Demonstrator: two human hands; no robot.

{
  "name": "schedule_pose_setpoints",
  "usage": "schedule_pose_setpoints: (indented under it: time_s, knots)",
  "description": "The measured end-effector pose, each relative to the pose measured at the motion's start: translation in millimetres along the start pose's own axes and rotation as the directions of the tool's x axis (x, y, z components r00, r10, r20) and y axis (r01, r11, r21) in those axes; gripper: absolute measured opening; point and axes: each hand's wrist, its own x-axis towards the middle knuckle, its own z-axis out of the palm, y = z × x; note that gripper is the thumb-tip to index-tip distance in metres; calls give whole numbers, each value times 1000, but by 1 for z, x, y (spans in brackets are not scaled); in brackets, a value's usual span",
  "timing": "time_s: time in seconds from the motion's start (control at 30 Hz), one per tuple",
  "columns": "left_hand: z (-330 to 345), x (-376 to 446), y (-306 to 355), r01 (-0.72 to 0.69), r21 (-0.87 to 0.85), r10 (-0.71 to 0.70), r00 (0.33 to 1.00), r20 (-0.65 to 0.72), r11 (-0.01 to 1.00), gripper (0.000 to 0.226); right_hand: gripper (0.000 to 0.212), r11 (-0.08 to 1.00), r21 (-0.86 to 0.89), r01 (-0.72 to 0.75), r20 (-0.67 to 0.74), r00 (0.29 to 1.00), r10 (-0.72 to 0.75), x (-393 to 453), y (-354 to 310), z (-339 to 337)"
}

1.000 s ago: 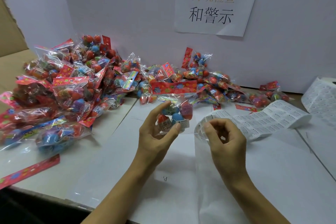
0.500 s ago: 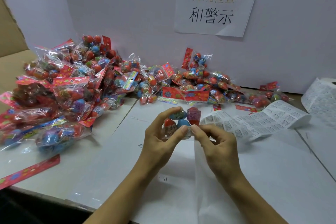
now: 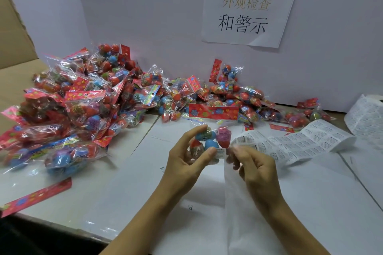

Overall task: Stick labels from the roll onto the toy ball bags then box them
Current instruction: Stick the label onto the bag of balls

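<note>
A person's left hand [image 3: 184, 163] grips a clear bag [image 3: 209, 141] of toy balls above the middle of a white surface [image 3: 128, 188], thumb on the bag's lower front and index finger curled over its top, the red flowered header card standing at 12 o'clock from the fingers. Blue, red and pink balls show through the plastic. A small white label [image 3: 220, 153] sits on the bag's lower right corner, just beside the left thumb tip. The right hand [image 3: 251, 166] hovers at 3 o'clock from the bag, its fingers curled with the tips drawn together next to the label; motion blur makes it impossible to tell whether they pinch anything. From behind that hand a strip of printed labels [image 3: 300, 143] runs toward 2 o'clock and on to the roll [image 3: 366, 116] at the surface's right edge. A strip of bare backing paper [image 3: 244, 223] hangs toward 6 o'clock under the right wrist. A large heap of bags [image 3: 87, 105] fills the surface from 9 to 12 o'clock, with a thinner row along the white wall [image 3: 145, 16] toward 1 o'clock. One loose red card [image 3: 37, 196] lies at 8 o'clock near the front edge. A paper sign [image 3: 248, 10] with Chinese characters is taped to the wall at 12 o'clock. Brown cardboard [image 3: 12, 43] stands at 10 o'clock.
</note>
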Motion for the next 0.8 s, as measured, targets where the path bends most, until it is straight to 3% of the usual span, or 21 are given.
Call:
schedule_pose_setpoints:
  time_s: [0.07, 0.17, 0.23, 0.33, 0.4, 0.5, 0.6, 0.67, 0.8]
  knots:
    - [1, 0, 1, -13, -7, 13, 1000, 20, 1000, 49, 33, 999, 8, -50, -33, 998, 50, 3, -3, -2]
    - [0, 1, 0, -15, 14, 14, 999, 38, 1000, 49, 14, 992, 70, -107, 32, 994, 105, 7, -6, -5]
    - [-1, 1, -2, 3, 12, -4, 999, 50, 1000, 52, 16, 982, 143, -125, 39, 992, 121, 8, -6, -7]
    - [-2, 0, -7, 25, -48, -24, 1000, 7, 999, 62, 22, 940, 297, -167, -74, 978, 197, 15, -4, -13]
    - [-3, 1, -8, 30, -3, -30, 996, -84, 1000, 49, 26, 914, 321, -247, -96, 952, 291, 24, -3, -22]
    - [-4, 4, -10, 77, 132, -53, 983, -174, 988, 25, 26, 880, 207, -427, 46, 903, 427, 35, -3, -35]
    - [-5, 1, -15, 61, 263, -43, 996, -73, 963, 13, 19, 847, 58, -528, 148, 844, 516, 35, -9, -42]
    - [-3, -2, -18, -22, 374, 4, 999, 50, 927, 7, 19, 859, -7, -512, 160, 848, 506, 29, -10, -50]
    - [6, -5, -23, -111, 457, 33, 984, 176, 883, 11, 17, 861, 157, -483, 52, 875, 481, 5, -10, -74]
